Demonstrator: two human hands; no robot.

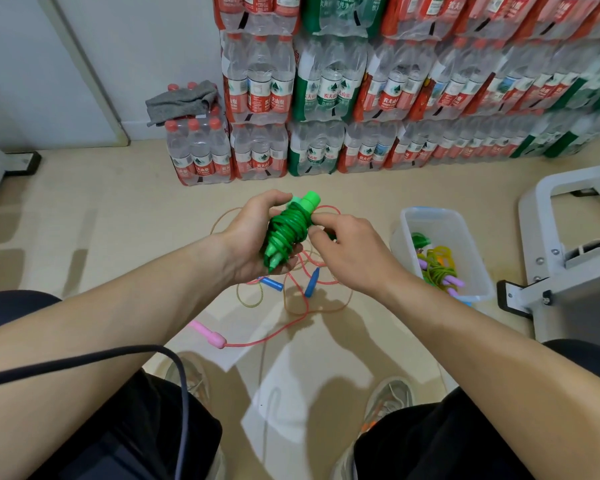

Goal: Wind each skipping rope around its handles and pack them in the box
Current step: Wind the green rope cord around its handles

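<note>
A green skipping rope [289, 230] is wound in many coils around its two green handles, held above the floor. My left hand [257, 233] grips the bundle from the left and below. My right hand [347, 251] pinches the rope at the bundle's right side. On the floor beneath lie a loose rope with blue handles [311, 283] and a loose red rope with a pink handle [207, 334]. A clear plastic box [471, 258] stands to the right, holding a wound yellow-green rope with purple handles [440, 271].
Shrink-wrapped packs of water bottles [326, 98] are stacked along the back wall, with a grey cloth [181, 102] on the lowest left pack. A white metal frame [568, 244] stands at the right. A dark cable [118, 355] crosses my left forearm. My shoes are below.
</note>
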